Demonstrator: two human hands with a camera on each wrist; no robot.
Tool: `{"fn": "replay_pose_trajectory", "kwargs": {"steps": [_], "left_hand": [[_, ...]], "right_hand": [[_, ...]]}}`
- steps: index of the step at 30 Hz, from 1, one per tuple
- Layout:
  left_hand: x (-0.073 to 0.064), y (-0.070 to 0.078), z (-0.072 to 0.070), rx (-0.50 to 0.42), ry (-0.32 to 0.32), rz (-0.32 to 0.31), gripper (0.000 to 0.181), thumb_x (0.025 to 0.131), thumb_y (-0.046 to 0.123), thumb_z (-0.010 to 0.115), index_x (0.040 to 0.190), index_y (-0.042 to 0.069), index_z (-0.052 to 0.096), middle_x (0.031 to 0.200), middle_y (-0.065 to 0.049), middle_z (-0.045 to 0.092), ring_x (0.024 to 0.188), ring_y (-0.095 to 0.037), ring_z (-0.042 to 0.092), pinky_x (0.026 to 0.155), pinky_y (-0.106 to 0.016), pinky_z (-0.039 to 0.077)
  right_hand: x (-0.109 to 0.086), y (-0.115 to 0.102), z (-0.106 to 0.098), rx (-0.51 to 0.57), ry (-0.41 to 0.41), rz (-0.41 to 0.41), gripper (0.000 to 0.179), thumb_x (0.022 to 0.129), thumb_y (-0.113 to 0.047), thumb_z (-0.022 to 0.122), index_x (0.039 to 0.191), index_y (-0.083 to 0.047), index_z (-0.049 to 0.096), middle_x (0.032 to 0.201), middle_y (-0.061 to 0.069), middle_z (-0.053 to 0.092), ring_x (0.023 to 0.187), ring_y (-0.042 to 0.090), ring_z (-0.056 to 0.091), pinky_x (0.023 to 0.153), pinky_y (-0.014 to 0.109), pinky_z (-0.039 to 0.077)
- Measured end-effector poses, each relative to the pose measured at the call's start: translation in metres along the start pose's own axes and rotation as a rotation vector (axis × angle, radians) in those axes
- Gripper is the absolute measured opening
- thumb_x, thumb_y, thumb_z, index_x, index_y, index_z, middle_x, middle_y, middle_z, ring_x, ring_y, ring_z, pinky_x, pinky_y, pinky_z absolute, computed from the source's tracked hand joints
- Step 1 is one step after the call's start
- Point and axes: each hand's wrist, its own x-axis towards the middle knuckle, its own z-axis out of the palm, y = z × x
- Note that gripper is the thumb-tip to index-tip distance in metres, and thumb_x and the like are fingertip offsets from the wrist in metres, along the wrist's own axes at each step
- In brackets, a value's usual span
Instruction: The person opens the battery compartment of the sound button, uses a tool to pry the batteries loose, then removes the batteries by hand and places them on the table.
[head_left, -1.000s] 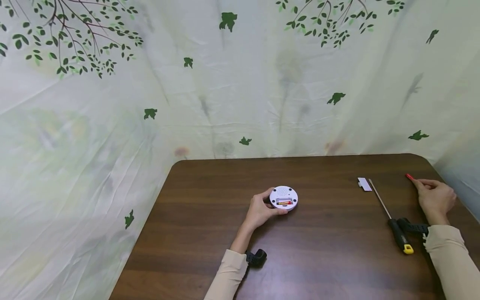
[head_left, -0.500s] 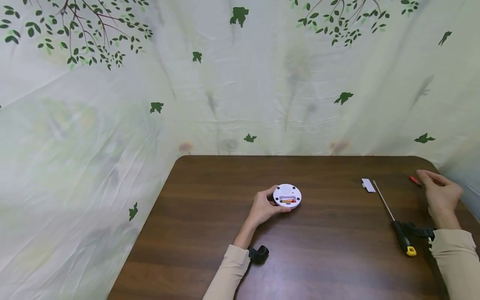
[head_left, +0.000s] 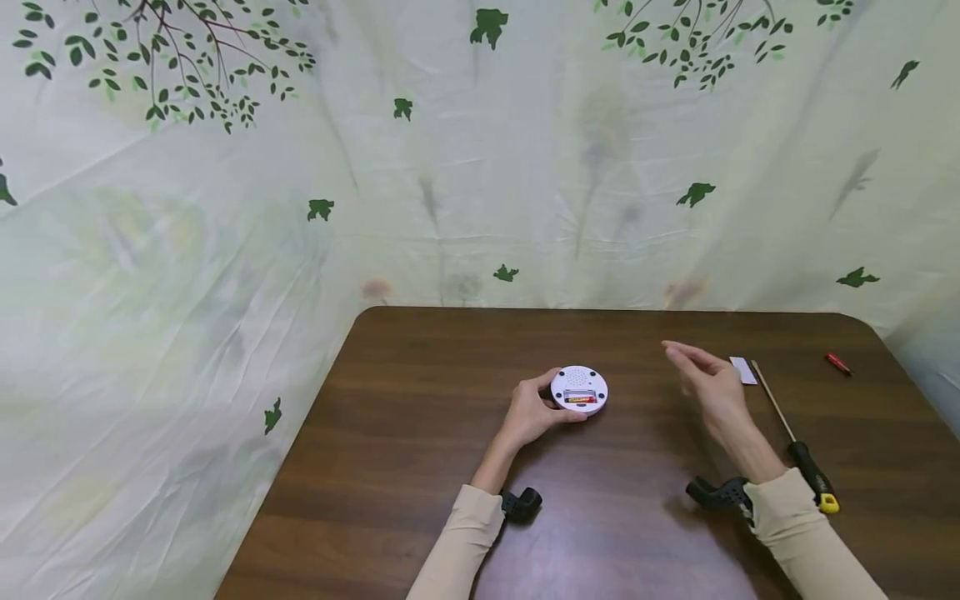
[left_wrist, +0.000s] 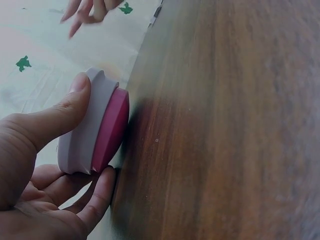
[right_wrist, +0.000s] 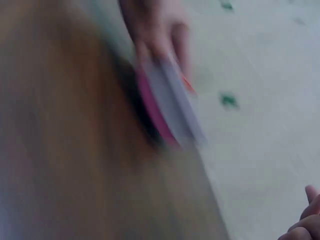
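My left hand (head_left: 527, 417) holds a round white device (head_left: 568, 382) by its edge, close over the table. Its back faces up and shows speaker holes, dark feet and an uncovered battery compartment with a red-and-gold battery (head_left: 580, 400) inside. In the left wrist view the thumb lies on the white back, fingers are beneath, and the pink underside (left_wrist: 112, 130) shows. Nothing shows in my right hand (head_left: 712, 392), which hovers between the device and a white battery cover (head_left: 742, 371), thumb and fingertips close together. The right wrist view is blurred.
A long screwdriver (head_left: 808, 471) with a black and yellow handle lies at the right, partly behind the right forearm. Beyond it a loose red battery (head_left: 837, 364) rests on the brown table (head_left: 420, 375). A leaf-printed curtain (head_left: 450, 200) hangs behind the far edge.
My right hand let go of the red battery at the table's far right, then swung left toward the device. The left hand keeps its hold on the device; the head view has shifted slightly.
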Motion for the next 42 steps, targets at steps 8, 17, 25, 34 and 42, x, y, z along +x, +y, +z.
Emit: {"fn": "replay_pose_trajectory", "kwargs": {"steps": [8,17,25,34,42], "left_hand": [[0.000,0.000,0.000,0.023,-0.007,0.020,0.085,0.071,0.021,0.097,0.145,0.001,0.058,0.133,-0.016,0.070,0.086,-0.008,0.064,0.072,-0.017,0.055],[-0.001,-0.001,0.000,0.017,-0.013,0.034,0.086,0.072,0.019,0.097,0.145,0.000,0.057,0.129,-0.017,0.071,0.083,-0.009,0.066,0.069,-0.016,0.054],[0.000,0.000,-0.001,0.011,-0.017,0.038,0.087,0.072,0.019,0.097,0.147,0.000,0.056,0.131,-0.017,0.070,0.081,-0.008,0.065,0.069,-0.016,0.054],[0.000,0.000,-0.001,0.013,-0.009,0.034,0.085,0.072,0.019,0.097,0.145,0.000,0.058,0.133,-0.017,0.070,0.085,-0.007,0.063,0.070,-0.015,0.053],[0.000,0.000,0.000,-0.007,-0.002,0.015,0.083,0.070,0.017,0.097,0.144,0.003,0.060,0.130,-0.015,0.071,0.080,-0.005,0.064,0.070,-0.016,0.054]], "right_hand": [[-0.022,0.040,0.054,-0.205,-0.209,-0.001,0.034,0.098,-0.019,0.073,0.126,-0.001,0.072,0.089,-0.017,0.069,0.052,0.003,0.032,0.047,0.027,0.027],[-0.022,0.059,0.062,-0.324,-0.314,-0.120,0.029,0.095,-0.017,0.077,0.117,0.001,0.076,0.095,-0.006,0.076,0.073,-0.001,0.057,0.063,0.015,0.047],[-0.017,0.048,0.065,-0.529,-0.375,-0.238,0.021,0.093,-0.012,0.078,0.110,0.000,0.080,0.095,0.017,0.076,0.073,0.002,0.056,0.063,0.016,0.048],[-0.013,0.040,0.067,-0.564,-0.369,-0.256,0.016,0.094,-0.012,0.076,0.103,0.000,0.080,0.096,0.016,0.077,0.078,0.001,0.059,0.067,0.016,0.049],[-0.003,0.021,0.048,-0.479,-0.193,-0.249,0.025,0.096,-0.025,0.076,0.110,-0.005,0.080,0.100,0.003,0.079,0.080,0.001,0.059,0.065,0.017,0.047]]}}
